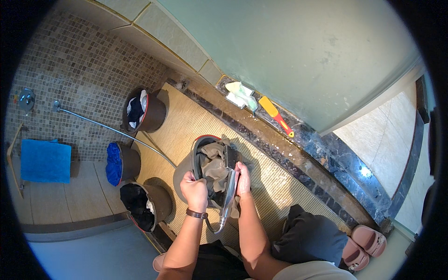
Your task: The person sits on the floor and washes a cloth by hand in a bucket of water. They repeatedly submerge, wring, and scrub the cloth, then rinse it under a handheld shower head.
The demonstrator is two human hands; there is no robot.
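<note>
A brown-grey bucket (183,179) stands in front of me with crumpled brown-grey cloth (213,163) bunched inside it. At its left rim, my left hand (194,190) is closed in a fist; whether it grips cloth or the rim cannot be made out. My right hand (243,179) is closed around the side of a hand shower (227,200), with a clear-looking handle and a dark head slanting over the bucket's right side. A metal hose (116,130) runs from the wall, passes behind the bucket and loops up into the handle's lower end.
Left of the bucket are more buckets: one with dark and white clothes (151,112), one with a blue bag (113,163), one with black cloth (135,203). A yellow-red brush (275,115) lies on the stone ledge by a soap dish (240,96). Pink slippers (368,240) sit lower right.
</note>
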